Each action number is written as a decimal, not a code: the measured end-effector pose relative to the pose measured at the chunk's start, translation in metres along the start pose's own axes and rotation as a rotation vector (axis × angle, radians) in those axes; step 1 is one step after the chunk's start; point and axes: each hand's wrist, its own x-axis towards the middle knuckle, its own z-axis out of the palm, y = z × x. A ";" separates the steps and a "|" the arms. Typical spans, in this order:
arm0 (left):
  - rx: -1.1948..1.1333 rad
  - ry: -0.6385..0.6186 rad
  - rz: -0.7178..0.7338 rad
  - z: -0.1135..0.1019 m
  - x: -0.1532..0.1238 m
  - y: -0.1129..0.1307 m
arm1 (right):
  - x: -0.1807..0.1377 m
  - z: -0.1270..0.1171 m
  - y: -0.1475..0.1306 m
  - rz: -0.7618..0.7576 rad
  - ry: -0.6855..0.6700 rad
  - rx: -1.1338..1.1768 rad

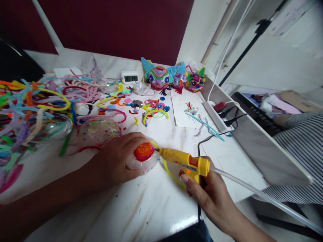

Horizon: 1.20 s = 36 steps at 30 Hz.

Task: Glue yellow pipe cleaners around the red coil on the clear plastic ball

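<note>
My left hand (117, 161) is wrapped round a clear plastic ball (148, 165) on the near part of the table. A coiled disc of orange and red pipe cleaner (143, 152) sits on the ball's face. In my right hand (207, 191) is a yellow glue gun (180, 158), its orange light lit and a long clear glue stick (252, 192) in its back. The nozzle points left, right at the edge of the coil; whether it touches is too blurred to tell. A yellow pipe cleaner (168, 169) trails from the ball beneath the gun.
Loose coloured pipe cleaners (37, 107) heap at left. Behind stand several decorated animal heads (158, 78) and a small digital clock (130, 77). A power strip (218, 116) lies along the right board, with a black cord (199, 148) running forward. A person in a striped garment (300, 154) is at right.
</note>
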 end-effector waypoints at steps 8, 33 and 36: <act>-0.011 -0.002 -0.017 -0.001 0.000 0.001 | 0.000 0.000 0.002 0.027 -0.002 0.014; -0.014 -0.003 -0.048 -0.003 0.002 0.010 | -0.004 0.001 0.000 0.028 0.013 0.079; -0.014 -0.020 -0.046 -0.006 0.003 0.014 | -0.003 0.003 0.002 0.038 0.017 0.058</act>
